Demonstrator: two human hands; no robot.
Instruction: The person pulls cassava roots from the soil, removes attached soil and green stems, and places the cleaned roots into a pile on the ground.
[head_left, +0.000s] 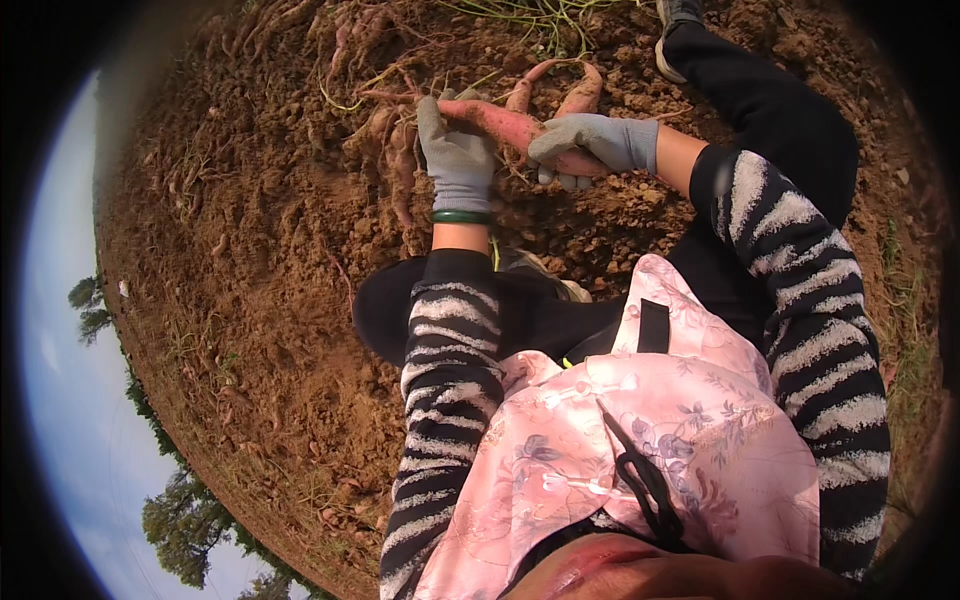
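Observation:
A long pink sweet potato (504, 124) spans the gap between my two gloved hands. My left hand (459, 154), in a grey work glove with a green bangle at the wrist, grips its thinner, rooty end. My right hand (585, 146), gloved the same way, wraps around the thicker end, and soil clings to the skin there. Just beyond my hands, two more sweet potatoes (583, 91) lie joined at a stem on the soil. Beside my left hand rests a cluster of thin sweet potatoes (396, 142), partly hidden by the glove.
Loose brown clods (615, 225) cover the ground between my legs. More sweet potatoes (360, 34) lie at the top left. Green vines (544, 19) trail at the top. My outstretched leg (772, 105) borders the right side, and my bent knee (386, 311) is below my left hand.

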